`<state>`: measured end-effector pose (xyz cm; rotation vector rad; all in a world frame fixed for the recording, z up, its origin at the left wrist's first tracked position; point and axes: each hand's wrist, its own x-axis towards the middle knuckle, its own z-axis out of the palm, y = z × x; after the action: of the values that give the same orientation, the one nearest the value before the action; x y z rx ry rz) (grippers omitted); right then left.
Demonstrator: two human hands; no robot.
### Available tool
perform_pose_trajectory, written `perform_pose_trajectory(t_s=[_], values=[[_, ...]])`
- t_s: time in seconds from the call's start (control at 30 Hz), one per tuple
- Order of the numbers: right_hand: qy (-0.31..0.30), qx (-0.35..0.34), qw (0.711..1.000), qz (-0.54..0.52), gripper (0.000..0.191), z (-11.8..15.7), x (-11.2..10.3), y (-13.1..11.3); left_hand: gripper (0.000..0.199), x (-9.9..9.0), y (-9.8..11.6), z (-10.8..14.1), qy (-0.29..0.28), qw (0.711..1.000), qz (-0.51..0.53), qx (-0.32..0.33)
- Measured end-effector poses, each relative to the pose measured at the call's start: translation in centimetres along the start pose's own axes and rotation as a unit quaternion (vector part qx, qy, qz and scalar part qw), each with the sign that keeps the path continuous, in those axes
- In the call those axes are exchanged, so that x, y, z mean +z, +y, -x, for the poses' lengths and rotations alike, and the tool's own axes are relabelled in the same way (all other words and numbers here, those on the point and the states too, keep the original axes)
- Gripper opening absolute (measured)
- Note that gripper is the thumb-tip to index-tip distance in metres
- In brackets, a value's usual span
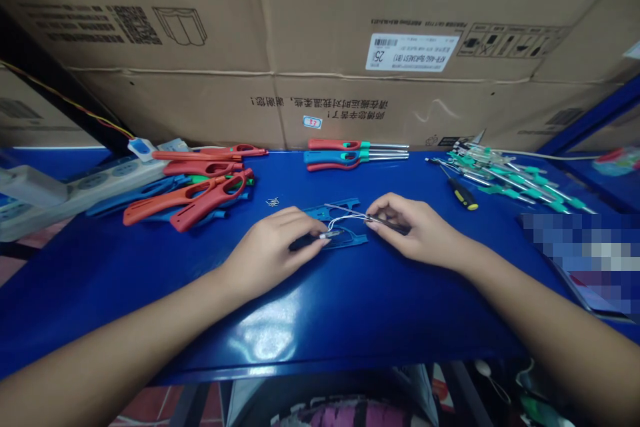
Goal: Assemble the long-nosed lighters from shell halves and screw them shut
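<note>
My left hand (280, 243) is closed in a pinch on a small electronic part (327, 235) with white wires. Thin white wires (345, 217) run from it to the fingertips of my right hand (413, 223). That hand is closed around a slim dark piece (393, 223), whose kind I cannot make out. A thin straight rod (343, 209) reaches leftward from near the right fingertips. Beneath and between the hands lie blue plastic lighter shell halves (355, 239), partly covered by my left hand.
Red, orange and blue lighter shells (200, 197) are piled at left beside a power strip (107, 173). Several long lighters (350, 155) lie at the back. Metal rods with green parts (510, 173) and a screwdriver (463, 193) are at right. A cardboard box (200, 93) stands behind.
</note>
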<state>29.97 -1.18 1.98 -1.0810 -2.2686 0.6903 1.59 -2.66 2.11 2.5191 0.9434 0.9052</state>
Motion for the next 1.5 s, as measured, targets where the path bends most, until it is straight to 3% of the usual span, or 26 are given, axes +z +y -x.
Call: perform_pose_trajectory(t_s=[0.13,0.47,0.6,0.87,1.13,1.37,1.5], values=[[0.002,-0.046,0.998,0.044,0.014,-0.3,-0.3,0.0,0.012,-0.2,0.0,0.0,0.009,0.998,-0.039,0.041],[-0.107,-0.08,0.991,0.019,0.022,-0.4,-0.8,-0.5,0.016,-0.5,0.2,0.0,0.05,0.997,-0.035,0.04],[-0.132,-0.082,0.988,0.018,0.025,-0.4,-0.9,-0.7,0.017,-0.3,0.0,-0.2,0.054,0.998,-0.012,0.011],[-0.131,-0.02,0.991,0.003,0.014,-0.1,-1.0,-1.0,0.021,-0.1,-0.4,-0.4,-0.014,0.996,0.029,-0.08],[-0.111,-0.05,0.992,0.012,0.011,-0.4,-1.5,-0.7,0.026,-0.2,0.0,-0.5,-0.02,0.989,0.071,-0.132],[-0.12,-0.071,0.99,0.023,0.013,-0.4,-1.4,0.0,0.023,-0.3,-0.3,-0.4,-0.022,0.997,0.039,-0.068],[-0.118,-0.047,0.991,0.038,0.016,-0.5,-1.1,0.3,0.022,-0.3,-0.5,-0.3,-0.037,0.998,0.012,-0.049]])
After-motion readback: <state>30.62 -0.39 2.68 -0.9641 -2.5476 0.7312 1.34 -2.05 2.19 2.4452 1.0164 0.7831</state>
